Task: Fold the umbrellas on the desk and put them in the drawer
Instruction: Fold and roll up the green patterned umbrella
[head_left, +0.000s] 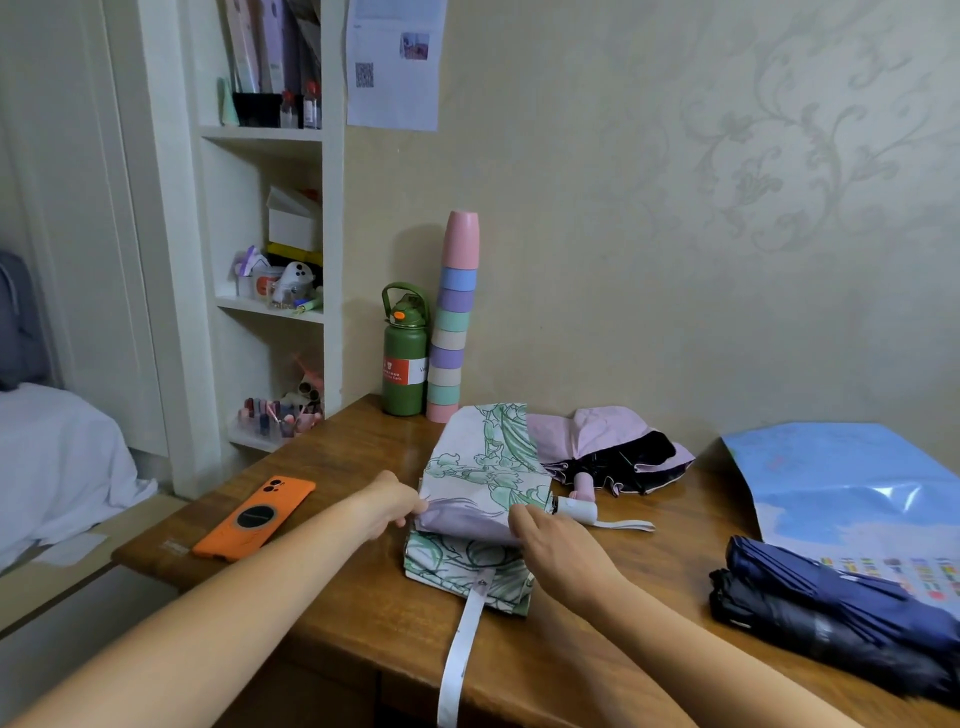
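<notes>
Right now both hands work the floral umbrella (483, 499) at desk centre. Nearest, its white strap (460, 654) trails from a snap on the canopy toward 6 o'clock and hangs over the front edge of the wooden desk (332, 587). Left hand (387, 504) at the umbrella's 9 o'clock side, fingertips pinching the edge of a lilac canopy fold. Right hand (558, 551) at its 4 o'clock side, fingers curled down onto the same fold, pressed together; thumb position hard to tell. Canopy half gathered, top panel lifted and tilted up toward 12 o'clock, lower layers flat on the desk. White handle (576, 509) sticks out at 3 o'clock, touching the desk, a thin loop beside it.

At 3–4 o'clock, well apart, a navy umbrella (841, 608) lies collapsed with a darker one just under it, both partly on a blue plastic bag (841, 488). At 9 o'clock an orange phone (254, 519) lies face down. Just beyond the floral one, at 1 o'clock, a pink umbrella (613, 447) with black lining lies loosely bunched. Farther, at 11–12 o'clock against the wall, a green bottle (404, 358) stands upright, touching a stack of pastel cups (453, 322). A cluttered white shelf unit (270, 234) stands at 10 o'clock.
</notes>
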